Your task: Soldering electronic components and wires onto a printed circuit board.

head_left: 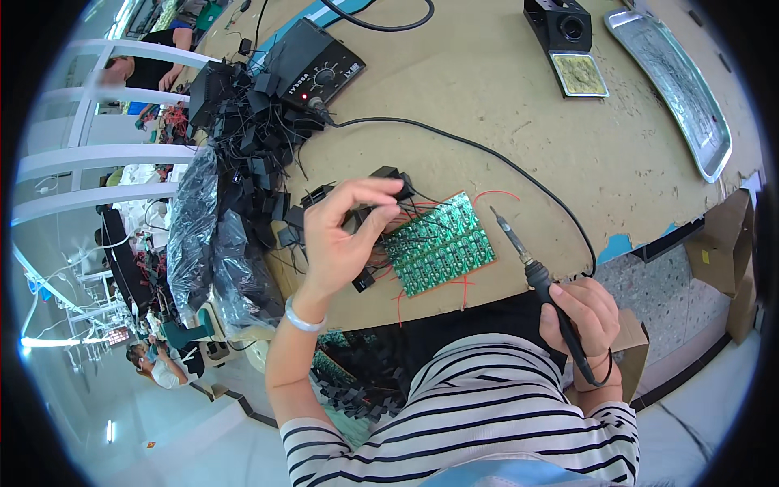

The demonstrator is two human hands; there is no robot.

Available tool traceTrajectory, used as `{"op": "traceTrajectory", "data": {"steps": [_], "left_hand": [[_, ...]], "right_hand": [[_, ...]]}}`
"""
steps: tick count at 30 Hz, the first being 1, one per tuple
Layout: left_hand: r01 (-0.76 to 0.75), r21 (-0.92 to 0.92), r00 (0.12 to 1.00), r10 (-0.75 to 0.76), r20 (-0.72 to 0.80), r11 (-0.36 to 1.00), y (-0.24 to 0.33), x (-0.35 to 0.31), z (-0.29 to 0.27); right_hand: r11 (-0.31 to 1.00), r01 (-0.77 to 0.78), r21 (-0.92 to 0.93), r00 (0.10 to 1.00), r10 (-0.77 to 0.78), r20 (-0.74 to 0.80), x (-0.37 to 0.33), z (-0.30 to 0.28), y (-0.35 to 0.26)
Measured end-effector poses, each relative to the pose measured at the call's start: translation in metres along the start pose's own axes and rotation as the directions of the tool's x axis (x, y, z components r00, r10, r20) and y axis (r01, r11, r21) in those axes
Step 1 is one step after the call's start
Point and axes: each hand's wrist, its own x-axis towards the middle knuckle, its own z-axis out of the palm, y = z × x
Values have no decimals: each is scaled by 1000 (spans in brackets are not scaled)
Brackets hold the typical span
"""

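Observation:
My right hand [586, 318] is wrapped round the black handle of a soldering iron [535, 274]. The iron's metal tip points up and left, a little right of a green circuit board panel [446, 247] and apart from it. Over the panel's left edge is my left hand [347, 231], thumb and fingertips apart, with nothing plainly held between them. Small black boxes with wires [388, 173] lie beside and behind its fingertips; whether the fingers touch one is unclear. Red wires [497, 193] stick out around the panel, and black wires run across its upper left part.
A black soldering station [315, 69] with a lit red light stands at the back left, its cable crossing the table. Black boxes with wires [251, 122] are heaped beside it, near plastic bags [215, 243]. An iron stand with sponge [578, 73] and a metal tray [677, 89] are at the back right.

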Motion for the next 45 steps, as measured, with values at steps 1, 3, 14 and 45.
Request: {"op": "traceTrajectory", "data": {"steps": [1, 3, 14, 45], "left_hand": [[-7, -66, 999, 5, -41, 998, -2, 3, 8], [3, -134, 1000, -6, -17, 991, 2, 9, 17], [-265, 276, 917, 153, 368, 924, 8, 6, 30], [-408, 404, 864, 203, 461, 819, 13, 4, 45]], "right_hand": [[1000, -2, 6, 1000, 2, -1, -1, 0, 0], [1000, -7, 3, 1000, 7, 13, -2, 0, -1], [997, 8, 72, 998, -13, 68, -5, 5, 4], [962, 269, -45, 954, -260, 148, -4, 28, 6]]}}
